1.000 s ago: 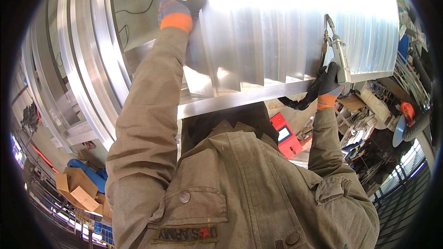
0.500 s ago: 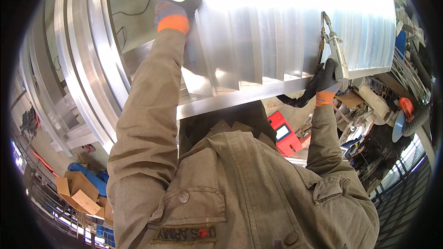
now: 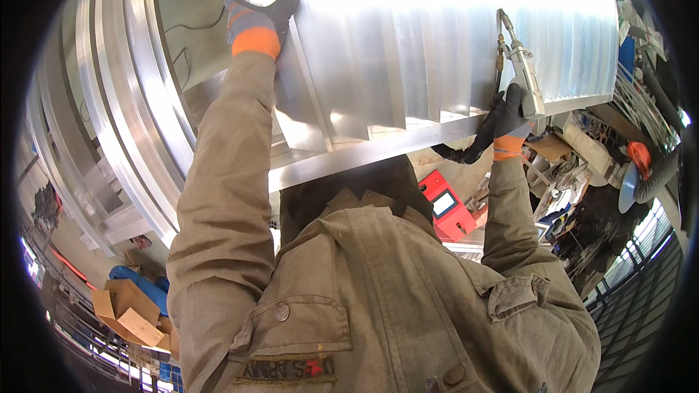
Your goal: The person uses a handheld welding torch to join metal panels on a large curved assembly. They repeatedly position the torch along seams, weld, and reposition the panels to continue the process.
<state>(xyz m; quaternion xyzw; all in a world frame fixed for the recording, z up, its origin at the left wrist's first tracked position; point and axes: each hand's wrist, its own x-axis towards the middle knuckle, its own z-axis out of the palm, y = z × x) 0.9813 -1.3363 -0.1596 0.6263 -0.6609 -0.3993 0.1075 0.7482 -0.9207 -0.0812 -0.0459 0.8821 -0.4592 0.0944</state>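
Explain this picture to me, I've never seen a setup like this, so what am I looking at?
There's no robot here: it's a person working in gloves, seen from a fisheye camera worn on their head and looking down, so straight edges bend near the rim. The left hand touches the pale metal lengths, which lie side by side; its grip is partly hidden. The right hand holds a silver hand tool over them. Glare washes out the far part. Around the person are a red box and an open cardboard box.
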